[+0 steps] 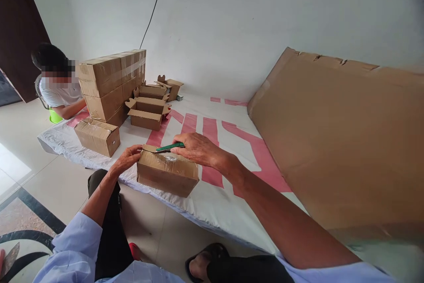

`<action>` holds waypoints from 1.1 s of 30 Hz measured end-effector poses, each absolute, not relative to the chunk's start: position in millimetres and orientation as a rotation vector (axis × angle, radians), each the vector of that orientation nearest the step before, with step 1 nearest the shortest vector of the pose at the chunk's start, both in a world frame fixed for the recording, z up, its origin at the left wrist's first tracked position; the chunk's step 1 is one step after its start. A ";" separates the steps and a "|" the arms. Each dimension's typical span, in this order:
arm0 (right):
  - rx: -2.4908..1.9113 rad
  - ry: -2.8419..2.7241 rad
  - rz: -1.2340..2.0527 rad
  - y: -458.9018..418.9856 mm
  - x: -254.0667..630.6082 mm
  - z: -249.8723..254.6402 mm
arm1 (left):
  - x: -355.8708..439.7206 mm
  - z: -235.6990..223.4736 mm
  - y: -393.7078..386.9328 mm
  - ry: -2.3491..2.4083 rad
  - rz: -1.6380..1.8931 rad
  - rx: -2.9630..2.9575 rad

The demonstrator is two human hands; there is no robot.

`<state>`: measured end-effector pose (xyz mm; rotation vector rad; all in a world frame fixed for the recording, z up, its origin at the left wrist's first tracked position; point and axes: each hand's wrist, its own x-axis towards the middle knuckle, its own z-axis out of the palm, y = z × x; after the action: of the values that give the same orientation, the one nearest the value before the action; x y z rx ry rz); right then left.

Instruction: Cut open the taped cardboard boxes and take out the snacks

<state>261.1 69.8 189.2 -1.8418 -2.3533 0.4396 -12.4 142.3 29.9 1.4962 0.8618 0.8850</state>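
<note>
A closed, taped cardboard box (167,177) lies lengthwise near the front edge of the cloth-covered surface. My left hand (127,159) grips its left end, fingertips on the top edge. In my right hand (195,147) is a green utility knife (169,146), the fingers wrapped around it. The knife lies low over the box's top, its tip pointing left toward my left fingers. Whether the blade touches the tape cannot be made out. Shiny clear tape shows on the box's top.
Another closed box (96,137) sits to the left. Behind it rises a stack of taped boxes (107,84), with several open boxes (147,113) beside it. A person (61,93) sits at the far left. A big cardboard panel (344,141) leans on the right over the white-and-red cloth (212,130).
</note>
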 end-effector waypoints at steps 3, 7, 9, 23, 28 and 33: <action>-1.846 -2.386 0.381 74.3 261.3 196.1 | -12.4 27.1 146.1 0.914 0.955 1.567; -1.831 -2.397 0.392 76.3 273.8 195.1 | -11.9 24.5 142.7 0.898 0.977 1.610; -1.817 -2.402 0.416 74.6 282.2 191.8 | -11.4 24.3 140.3 0.890 0.953 1.611; -1.845 -2.465 0.336 71.1 292.3 191.1 | -9.5 26.2 142.0 0.926 0.917 1.620; -1.836 -2.509 0.328 70.8 296.0 185.2 | -8.6 29.0 140.6 0.938 0.934 1.633; -1.812 -2.486 0.301 72.6 289.6 182.0 | -10.0 32.4 139.2 0.972 0.889 1.644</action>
<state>289.6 72.6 182.0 -1.8123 -2.4857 0.3008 -10.0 139.2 32.4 1.6439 0.9716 0.8891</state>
